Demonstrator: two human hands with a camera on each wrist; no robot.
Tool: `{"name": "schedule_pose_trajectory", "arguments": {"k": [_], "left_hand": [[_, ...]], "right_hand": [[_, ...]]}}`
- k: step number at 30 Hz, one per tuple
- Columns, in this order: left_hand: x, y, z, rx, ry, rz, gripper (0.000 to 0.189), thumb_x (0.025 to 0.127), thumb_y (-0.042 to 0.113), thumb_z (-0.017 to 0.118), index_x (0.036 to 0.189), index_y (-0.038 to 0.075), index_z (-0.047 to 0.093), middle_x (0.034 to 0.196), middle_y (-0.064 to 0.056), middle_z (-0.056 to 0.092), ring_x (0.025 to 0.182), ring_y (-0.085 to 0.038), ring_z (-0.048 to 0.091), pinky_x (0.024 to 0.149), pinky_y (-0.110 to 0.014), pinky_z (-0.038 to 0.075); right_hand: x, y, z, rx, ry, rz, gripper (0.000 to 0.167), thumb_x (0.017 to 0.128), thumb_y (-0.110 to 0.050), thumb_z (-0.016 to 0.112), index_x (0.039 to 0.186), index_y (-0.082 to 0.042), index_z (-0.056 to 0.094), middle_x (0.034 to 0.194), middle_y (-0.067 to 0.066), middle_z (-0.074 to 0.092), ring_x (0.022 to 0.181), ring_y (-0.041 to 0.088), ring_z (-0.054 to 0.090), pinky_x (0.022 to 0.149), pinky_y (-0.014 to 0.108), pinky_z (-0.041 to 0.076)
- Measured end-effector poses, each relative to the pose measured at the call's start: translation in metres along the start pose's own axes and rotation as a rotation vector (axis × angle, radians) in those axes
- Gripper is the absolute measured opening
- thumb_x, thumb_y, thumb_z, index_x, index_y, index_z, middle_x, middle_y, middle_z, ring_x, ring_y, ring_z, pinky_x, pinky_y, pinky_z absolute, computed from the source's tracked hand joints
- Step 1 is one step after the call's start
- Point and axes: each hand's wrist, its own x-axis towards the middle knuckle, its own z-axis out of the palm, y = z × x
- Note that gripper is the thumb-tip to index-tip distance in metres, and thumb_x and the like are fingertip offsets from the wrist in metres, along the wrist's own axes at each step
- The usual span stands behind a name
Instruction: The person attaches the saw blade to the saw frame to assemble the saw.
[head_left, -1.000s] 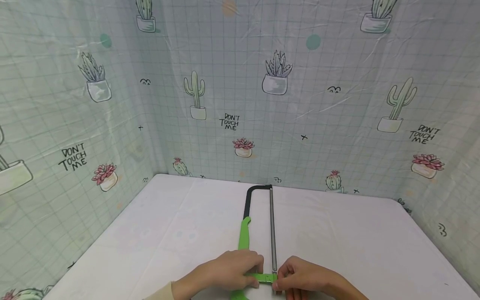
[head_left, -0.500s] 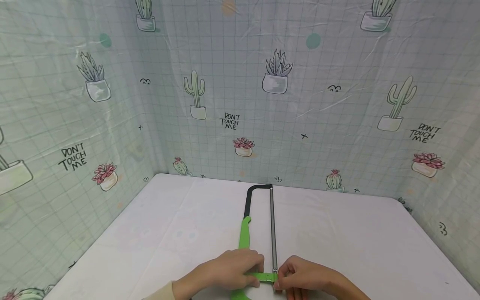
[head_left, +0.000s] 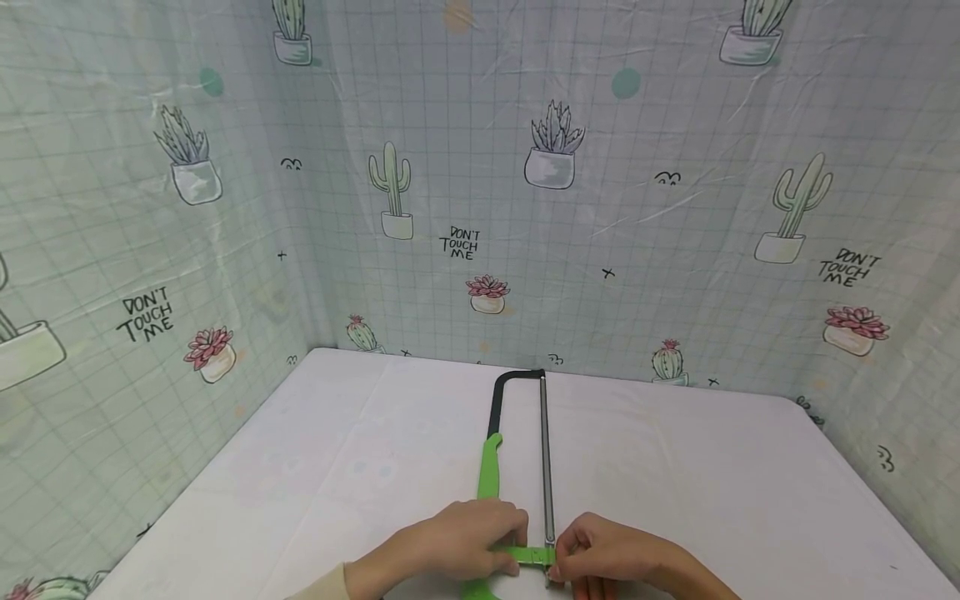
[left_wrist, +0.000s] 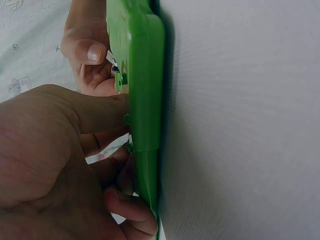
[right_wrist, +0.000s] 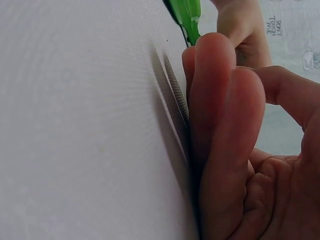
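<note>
A hacksaw [head_left: 488, 471] with a green handle and black front frame lies flat on the white table, its front end pointing away from me. Its grey blade [head_left: 546, 467] runs along the right side. My left hand [head_left: 468, 537] grips the green frame near the handle, fingers and thumb curled round it; the left wrist view shows the green body [left_wrist: 145, 90] standing right at the tabletop. At the blade's near end, my right hand [head_left: 600, 546] pinches the small metal fitting [head_left: 550, 575] beside the green crosspiece [head_left: 531, 556]. In the right wrist view its fingers [right_wrist: 240, 125] hide that fitting.
The white tabletop [head_left: 720, 483] stretches out to both sides of the saw. Behind and to the left hang sheets [head_left: 570, 242] printed with potted cacti, meeting the table's far edge.
The right fingertips shift slightly at the metal fitting, and more of its near end shows now. The left hand and the hacksaw stay in place.
</note>
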Motion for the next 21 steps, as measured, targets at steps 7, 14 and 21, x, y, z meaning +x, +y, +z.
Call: {"name": "schedule_pose_trajectory", "arguments": {"k": [7, 14, 21], "left_hand": [[-0.0003, -0.0004, 0.0005, -0.014, 0.001, -0.005, 0.015, 0.091, 0.035, 0.076, 0.1, 0.03, 0.065, 0.085, 0.021, 0.053, 0.077, 0.003, 0.048, 0.067, -0.019, 0.043], [-0.0011, 0.0007, -0.0001, -0.01, 0.005, -0.005, 0.015, 0.091, 0.035, 0.076, 0.1, 0.03, 0.065, 0.084, 0.02, 0.052, 0.078, 0.003, 0.047, 0.066, -0.019, 0.043], [-0.0009, 0.0009, -0.0003, -0.016, 0.006, -0.013, 0.015, 0.09, 0.036, 0.076, 0.1, 0.03, 0.065, 0.085, 0.021, 0.053, 0.078, 0.003, 0.048, 0.067, -0.019, 0.043]], "right_hand": [[-0.0005, 0.0013, -0.0003, -0.008, 0.002, 0.004, 0.046, 0.091, -0.025, 0.063, 0.097, 0.021, 0.061, 0.06, -0.007, 0.063, 0.046, -0.002, 0.053, 0.045, 0.014, 0.042], [-0.0012, 0.0026, -0.0006, -0.013, 0.007, -0.002, 0.03, 0.091, -0.024, 0.063, 0.089, 0.006, 0.069, 0.062, -0.005, 0.063, 0.048, 0.0, 0.053, 0.046, 0.014, 0.043], [-0.0004, 0.0029, -0.0019, -0.013, -0.004, 0.006, 0.019, 0.09, -0.022, 0.063, 0.086, -0.005, 0.07, 0.064, -0.005, 0.064, 0.049, 0.0, 0.052, 0.046, 0.015, 0.042]]}}
